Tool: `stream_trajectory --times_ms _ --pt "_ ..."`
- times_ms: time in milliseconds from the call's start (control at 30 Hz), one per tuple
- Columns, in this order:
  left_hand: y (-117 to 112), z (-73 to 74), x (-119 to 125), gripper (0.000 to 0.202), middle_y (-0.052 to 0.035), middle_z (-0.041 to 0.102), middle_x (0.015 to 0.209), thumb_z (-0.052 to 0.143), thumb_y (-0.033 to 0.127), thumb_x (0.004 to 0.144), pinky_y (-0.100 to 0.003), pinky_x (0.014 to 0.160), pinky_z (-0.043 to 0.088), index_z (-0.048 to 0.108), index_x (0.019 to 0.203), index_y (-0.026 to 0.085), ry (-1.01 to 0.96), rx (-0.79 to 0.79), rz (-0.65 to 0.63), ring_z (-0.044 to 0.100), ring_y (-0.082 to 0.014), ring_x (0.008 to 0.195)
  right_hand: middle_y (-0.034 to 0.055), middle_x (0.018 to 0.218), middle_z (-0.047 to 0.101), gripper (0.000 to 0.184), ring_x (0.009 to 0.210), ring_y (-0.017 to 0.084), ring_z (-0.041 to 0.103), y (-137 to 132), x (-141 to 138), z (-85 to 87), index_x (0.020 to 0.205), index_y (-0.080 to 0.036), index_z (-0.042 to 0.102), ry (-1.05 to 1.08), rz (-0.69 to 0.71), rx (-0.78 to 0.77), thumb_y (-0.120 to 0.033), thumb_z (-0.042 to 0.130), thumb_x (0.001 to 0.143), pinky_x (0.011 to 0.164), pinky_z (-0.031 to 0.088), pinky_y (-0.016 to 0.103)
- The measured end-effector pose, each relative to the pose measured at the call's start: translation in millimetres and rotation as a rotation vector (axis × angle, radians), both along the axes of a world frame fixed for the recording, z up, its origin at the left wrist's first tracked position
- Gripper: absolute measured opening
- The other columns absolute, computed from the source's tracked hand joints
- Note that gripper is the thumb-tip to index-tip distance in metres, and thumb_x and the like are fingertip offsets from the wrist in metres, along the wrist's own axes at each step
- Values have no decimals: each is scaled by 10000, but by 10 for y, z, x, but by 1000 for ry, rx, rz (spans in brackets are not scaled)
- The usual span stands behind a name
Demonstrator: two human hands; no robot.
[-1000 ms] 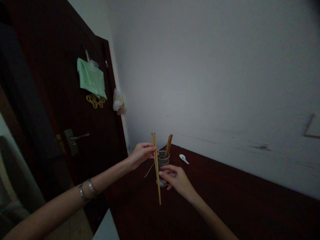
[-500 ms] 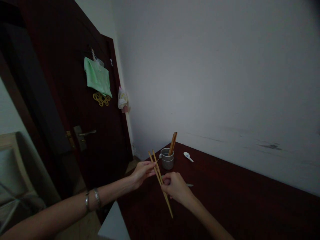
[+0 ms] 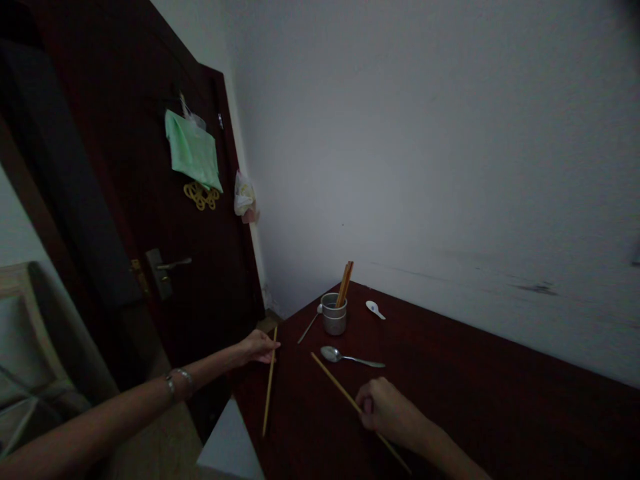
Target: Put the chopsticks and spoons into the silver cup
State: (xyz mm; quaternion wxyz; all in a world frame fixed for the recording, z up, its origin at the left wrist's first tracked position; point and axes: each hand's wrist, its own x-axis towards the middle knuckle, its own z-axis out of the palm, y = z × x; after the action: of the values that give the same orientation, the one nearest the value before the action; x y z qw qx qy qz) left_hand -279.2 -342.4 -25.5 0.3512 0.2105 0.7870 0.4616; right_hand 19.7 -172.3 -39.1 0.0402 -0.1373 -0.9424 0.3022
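Observation:
My left hand (image 3: 261, 347) pinches one chopstick (image 3: 269, 393) near its upper end, at the table's left edge. Another chopstick (image 3: 337, 385) slants through the closed fingers of my right hand (image 3: 385, 408), lower on the table. Between and beyond the hands lies a metal spoon (image 3: 332, 354), its handle pointing right. Behind it stands a grey metal cup (image 3: 334, 319) with several brown chopsticks (image 3: 345, 285) leaning in it. A thin long-handled spoon (image 3: 310, 326) lies left of the cup. To its right rests a white soup spoon (image 3: 374, 308).
The dark red table (image 3: 475, 380) meets the wall (image 3: 425, 167) along its back edge. A white surface (image 3: 231, 443) sits low beside the table's left edge. Farther left are a dark door (image 3: 210, 267) with a hanging green cloth (image 3: 194, 150), and a chair (image 3: 30, 333).
The two chopsticks, held together before, are now apart, one in each hand. My left hand moved left, my right hand right and down. The metal spoon has come into full view.

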Motion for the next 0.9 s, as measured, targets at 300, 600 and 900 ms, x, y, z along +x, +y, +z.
stream_trajectory --times_ms 300,600,900 --pt "135 -8 80 410 -21 522 421 648 504 565 -300 434 440 466 471 149 283 -266 -121 483 -127 345 18 764 628 194 673 128 550 -167 126 -93 781 -217 653 8 -37 32 -181 505 661 565 353 208" --pt "151 15 48 414 -3 501 402 632 532 555 -261 388 408 482 495 150 388 -298 -145 409 -87 292 9 809 604 183 697 115 542 -269 151 -58 797 -228 642 32 52 36 -213 479 717 582 348 205" --pt "191 -11 27 419 -1 495 386 606 545 579 -241 375 392 464 513 157 418 -343 -172 416 -93 289 9 807 604 182 693 111 542 -284 12 -91 815 -227 652 69 64 -24 -242 502 714 579 354 196"
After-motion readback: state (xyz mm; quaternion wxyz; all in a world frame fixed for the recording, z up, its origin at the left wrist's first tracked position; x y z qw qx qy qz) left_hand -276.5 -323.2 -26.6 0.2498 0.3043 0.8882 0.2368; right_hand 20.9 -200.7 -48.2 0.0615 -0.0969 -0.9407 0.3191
